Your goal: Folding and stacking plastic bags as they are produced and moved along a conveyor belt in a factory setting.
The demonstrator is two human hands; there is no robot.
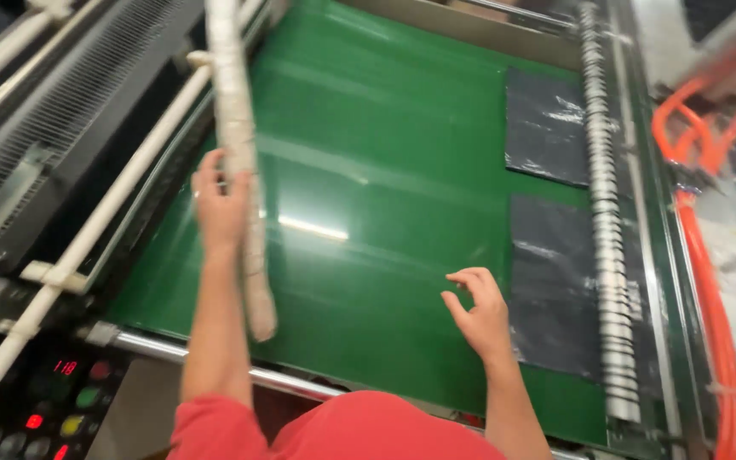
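- While the left hand (220, 203) was raised over the left side of the green conveyor belt (368, 213), its grip was wrapped around a long, pale, cloth-wound bar (240, 162), fingers curled around the far side.
- The bar ran from the top edge of the view down past the hand, tilted slightly, and its lower end hung free above the near part of the belt.
- The right hand (480, 311) hovered over the belt, its grip loosely spread, thumb and curled fingers apart and pinching nothing.
- It lay just beside the near one of two dark plastic sheets (553, 285); whether it touched the sheet could not be told.
- The second dark sheet (547, 128) lay farther up the belt, a strip of green between them.
- A ribbed silver roller (604, 213) ran along the right edges of both sheets.
- Orange cables (709, 281) ran along the machine frame at the right.
- White rods (104, 213) and a dark ribbed panel (61, 102) stood left of the belt.
- A control panel (53, 409) with red, green and yellow lights sat at the lower left.
- Red sleeves (215, 434) showed at the bottom edge.
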